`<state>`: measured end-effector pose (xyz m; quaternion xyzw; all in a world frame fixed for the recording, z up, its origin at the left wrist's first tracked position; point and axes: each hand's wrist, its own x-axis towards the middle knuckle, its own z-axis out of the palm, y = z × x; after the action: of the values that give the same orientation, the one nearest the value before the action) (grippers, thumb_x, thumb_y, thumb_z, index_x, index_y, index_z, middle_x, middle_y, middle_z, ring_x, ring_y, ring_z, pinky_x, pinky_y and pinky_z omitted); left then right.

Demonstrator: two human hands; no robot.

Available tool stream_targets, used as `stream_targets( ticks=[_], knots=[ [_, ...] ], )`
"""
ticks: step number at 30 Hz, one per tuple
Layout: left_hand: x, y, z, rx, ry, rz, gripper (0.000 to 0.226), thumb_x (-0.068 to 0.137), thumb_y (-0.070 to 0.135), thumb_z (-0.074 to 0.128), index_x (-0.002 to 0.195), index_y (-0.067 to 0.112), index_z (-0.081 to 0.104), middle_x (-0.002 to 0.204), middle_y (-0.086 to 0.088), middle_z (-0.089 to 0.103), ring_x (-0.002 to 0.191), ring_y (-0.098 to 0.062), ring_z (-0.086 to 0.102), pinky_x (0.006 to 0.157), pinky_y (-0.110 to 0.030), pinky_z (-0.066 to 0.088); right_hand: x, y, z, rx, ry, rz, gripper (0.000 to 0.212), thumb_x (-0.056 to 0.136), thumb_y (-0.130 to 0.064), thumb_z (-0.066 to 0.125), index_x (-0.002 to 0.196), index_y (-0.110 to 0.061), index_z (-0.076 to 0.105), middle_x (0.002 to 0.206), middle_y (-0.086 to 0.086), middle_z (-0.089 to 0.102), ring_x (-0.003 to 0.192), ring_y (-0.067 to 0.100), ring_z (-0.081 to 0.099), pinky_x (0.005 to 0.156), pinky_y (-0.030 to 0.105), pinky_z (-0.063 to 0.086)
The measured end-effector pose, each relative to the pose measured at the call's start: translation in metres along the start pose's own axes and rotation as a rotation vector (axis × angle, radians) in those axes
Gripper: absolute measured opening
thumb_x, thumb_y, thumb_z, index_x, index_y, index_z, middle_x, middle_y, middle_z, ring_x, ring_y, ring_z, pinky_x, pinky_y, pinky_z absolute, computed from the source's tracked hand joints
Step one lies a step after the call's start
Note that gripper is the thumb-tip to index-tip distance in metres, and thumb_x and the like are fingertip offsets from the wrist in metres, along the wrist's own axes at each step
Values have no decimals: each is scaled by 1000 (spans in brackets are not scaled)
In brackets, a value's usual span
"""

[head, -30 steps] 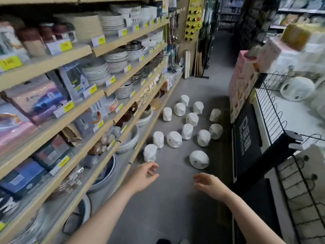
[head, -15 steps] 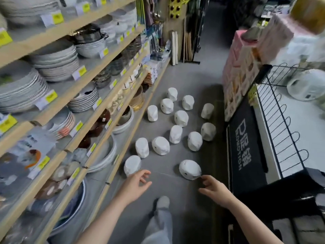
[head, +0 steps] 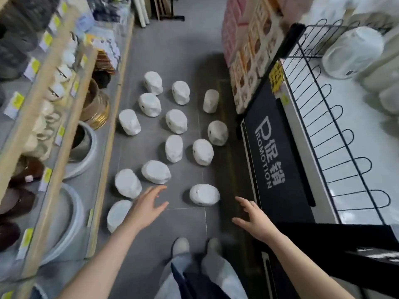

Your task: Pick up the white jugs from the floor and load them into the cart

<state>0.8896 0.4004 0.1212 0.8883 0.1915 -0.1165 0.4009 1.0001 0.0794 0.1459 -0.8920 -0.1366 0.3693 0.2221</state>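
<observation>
Nearest white jug point(head: 204, 194) on floor between left hand point(head: 146, 207) and right hand point(head: 254, 219); both spread, empty.

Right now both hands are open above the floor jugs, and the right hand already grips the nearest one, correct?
Not quite. In the head view the right hand is open and holds nothing; the nearest jug lies untouched between it and the left hand.

Single head-worn camera is looking steeply down from standing height, facing along the aisle, white jugs point(head: 204, 194) lying just ahead of the shoes point(head: 181, 247).
</observation>
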Motion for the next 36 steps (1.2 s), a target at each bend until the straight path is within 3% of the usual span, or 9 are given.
stream_targets(
  ticks=[6, 11, 15, 18, 21, 25, 30, 33, 36],
  knots=[
    [85, -47, 83, 33, -114, 34, 55, 89, 30, 63, 139, 33, 40, 127, 15, 41, 118, -6, 47, 92, -20, 35, 105, 60, 50, 84, -41, 27, 79, 83, -39, 68, 146, -39, 21, 144, -1, 34, 134, 19, 35, 108, 31, 35],
    [169, -128, 194, 114, -220, 108, 77, 84, 37, 68, 142, 53, 20, 145, 6, 31, 130, -14, 41, 109, -31, 34, 219, 145, 127, 83, -31, -24, 88, 77, -45, 73, 145, -46, 17, 148, 3, 25, 137, 20, 29, 112, 34, 31],
    [232, -190, 289, 280, -219, 262, 105, 79, 37, 74, 123, 77, -12, 155, -10, 17, 144, -27, 16, 116, -43, 25, 308, 214, 195, 40, -5, -101, 92, 72, -46, 77, 133, -61, 11, 157, -2, 6, 144, 21, 13, 115, 38, 23],
    [275, -229, 344, 343, -213, 334, 113, 73, 40, 79, 128, 69, -15, 158, -11, -7, 146, -25, -8, 116, -41, 15, 365, 254, 238, 84, 21, -149, 97, 67, -39, 83, 130, -63, 12, 158, -3, -5, 146, 18, 4, 115, 31, 15],
    [309, -258, 390, 232, -191, 312, 123, 61, 44, 85, 126, 73, -16, 157, -7, -17, 146, -23, -11, 117, -37, 12, 406, 279, 273, 136, 59, -235, 105, 63, -38, 86, 132, -64, 11, 155, -13, -8, 143, 15, 6, 116, 33, 15],
    [336, -273, 429, -8, -99, 358, 119, 49, 51, 89, 136, 65, 9, 154, 0, 9, 143, -19, 16, 118, -33, 22, 432, 289, 296, 257, 195, -362, 94, 62, -44, 83, 132, -60, 23, 134, -27, 13, 133, 9, 22, 105, 3, 24],
    [345, -255, 406, -132, -61, 344, 108, 45, 55, 86, 133, 63, 24, 140, 10, 28, 129, -1, 30, 110, -14, 24, 435, 270, 268, 271, 197, -351, 81, 62, -43, 81, 125, -60, 32, 138, -9, 23, 132, 12, 27, 103, 9, 26],
    [329, -222, 365, -176, -79, 251, 105, 40, 58, 84, 130, 61, 30, 135, 14, 34, 126, 0, 36, 106, -15, 28, 417, 237, 229, 260, 147, -365, 80, 64, -40, 84, 126, -55, 35, 134, -5, 30, 127, 7, 30, 97, -3, 21],
    [304, -174, 306, -172, -50, 178, 106, 42, 49, 89, 129, 60, 30, 131, 14, 39, 121, -1, 39, 102, -21, 33, 380, 189, 175, 301, 127, -360, 77, 63, -44, 82, 125, -54, 38, 132, -6, 36, 123, 1, 35, 99, 1, 24]
  ],
)
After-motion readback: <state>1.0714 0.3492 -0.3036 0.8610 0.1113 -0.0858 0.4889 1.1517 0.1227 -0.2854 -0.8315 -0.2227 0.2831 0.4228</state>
